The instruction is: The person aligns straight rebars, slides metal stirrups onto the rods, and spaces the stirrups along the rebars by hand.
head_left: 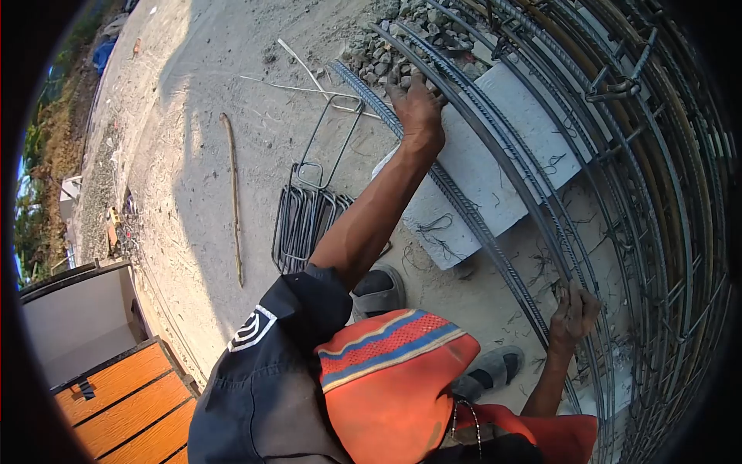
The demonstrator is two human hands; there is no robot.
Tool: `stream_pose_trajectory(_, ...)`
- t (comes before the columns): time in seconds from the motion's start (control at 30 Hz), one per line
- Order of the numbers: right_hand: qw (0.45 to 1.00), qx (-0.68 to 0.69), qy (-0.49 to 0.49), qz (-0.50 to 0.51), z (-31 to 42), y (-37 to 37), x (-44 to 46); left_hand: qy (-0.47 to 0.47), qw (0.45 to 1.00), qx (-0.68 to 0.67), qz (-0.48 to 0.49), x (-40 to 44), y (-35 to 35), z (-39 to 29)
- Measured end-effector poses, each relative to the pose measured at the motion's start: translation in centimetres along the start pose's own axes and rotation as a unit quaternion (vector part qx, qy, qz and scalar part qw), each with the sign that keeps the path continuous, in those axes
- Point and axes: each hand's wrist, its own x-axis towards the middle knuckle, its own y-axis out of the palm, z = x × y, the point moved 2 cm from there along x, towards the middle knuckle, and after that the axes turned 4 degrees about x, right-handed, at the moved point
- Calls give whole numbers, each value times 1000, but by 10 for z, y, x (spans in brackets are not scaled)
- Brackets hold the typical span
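Long ribbed steel bars (pixel 495 246) run from the upper middle down to the lower right over a pale block (pixel 495 155). My left hand (pixel 417 104) is at their upper ends, its fingers curled around a dark bar (pixel 464 108). Farther down, near the lower right, my right hand (pixel 574 313) is closed on the same group of bars. What lies under its fingers is partly hidden. Thin tie wires (pixel 440 236) lie loose on the block's near edge.
A tied rebar cage (pixel 665 170) fills the right side. Bent steel stirrups (pixel 305 224) lie left of the block, with a wooden stick (pixel 233 201) beyond. Gravel (pixel 386 42) is piled at the top. Orange boards (pixel 127 394) stand at lower left.
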Motion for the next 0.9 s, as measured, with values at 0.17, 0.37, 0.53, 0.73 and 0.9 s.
stream_pose_trajectory(0.17,999,-38,-12,32,2,-1,-4,-168,981,-7,96,26,-3,-8)
stream_pose_trajectory(0.37,998,11,-15,52,15,-19,-17,-105,994,11,-27,38,-1,-2)
stream_pose_trajectory(0.53,998,48,-20,44,43,-59,-2,-99,992,59,-56,46,-12,-1)
stream_pose_trajectory(0.73,998,19,18,63,17,-60,24,-148,978,-13,147,81,-19,0)
stream_pose_trajectory(0.9,992,80,72,62,-1,-21,14,-195,956,-42,216,52,-38,-25)
